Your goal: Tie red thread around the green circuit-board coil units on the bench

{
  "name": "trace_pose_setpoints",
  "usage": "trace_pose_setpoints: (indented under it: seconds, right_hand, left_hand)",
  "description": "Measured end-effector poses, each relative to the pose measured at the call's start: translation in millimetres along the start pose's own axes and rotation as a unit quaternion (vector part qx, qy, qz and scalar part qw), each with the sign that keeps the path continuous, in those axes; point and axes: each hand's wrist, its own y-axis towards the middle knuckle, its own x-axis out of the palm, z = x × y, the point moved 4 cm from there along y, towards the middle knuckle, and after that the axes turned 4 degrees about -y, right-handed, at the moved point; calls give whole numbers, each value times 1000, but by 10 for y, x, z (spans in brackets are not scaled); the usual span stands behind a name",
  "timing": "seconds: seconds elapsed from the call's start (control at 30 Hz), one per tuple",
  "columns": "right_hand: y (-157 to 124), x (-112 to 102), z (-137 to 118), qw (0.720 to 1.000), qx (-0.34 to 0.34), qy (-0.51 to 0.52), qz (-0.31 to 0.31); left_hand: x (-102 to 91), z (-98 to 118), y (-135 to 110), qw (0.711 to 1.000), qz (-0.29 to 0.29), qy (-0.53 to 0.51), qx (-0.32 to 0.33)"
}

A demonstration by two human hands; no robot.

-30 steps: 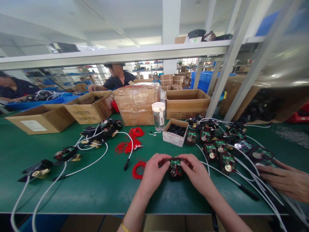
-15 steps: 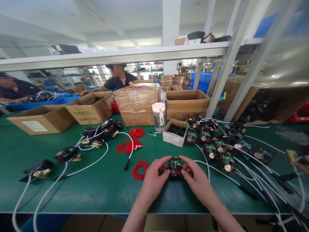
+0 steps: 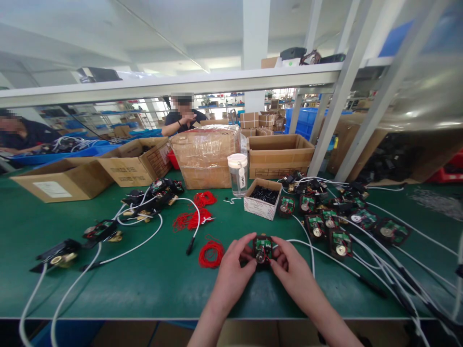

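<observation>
Circuit-board module (image 3: pixel 263 248) at middle of tabletop (image 3: pixel 144 289); resting or slightly raised, cannot tell. Left hand (image 3: pixel 234 267): fingers grasping its left side. Right hand (image 3: pixel 294 267): fingers grasping its right side. Red wire coil (image 3: pixel 211 254) just beside left hand; similar modules (image 3: pixel 340 244) clustered farther right.

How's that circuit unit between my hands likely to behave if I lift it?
The circuit unit is probably stiff, given its black housing. Its exposed green board and thin red wires look fragile. Being blocky, it seems unlikely to roll.
</observation>
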Motion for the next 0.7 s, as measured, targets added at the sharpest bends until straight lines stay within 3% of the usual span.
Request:
trace_pose_setpoints:
  seconds: [0.37, 0.7]
  right_hand:
    - [-1, 0, -32, 1000, 2, -10, 4]
    - [-3, -7, -50, 1000, 8, -17, -9]
  left_hand:
    - [98, -16, 11, 1000, -4, -1, -20]
    - [233, 81, -8, 998, 51, 10, -30]
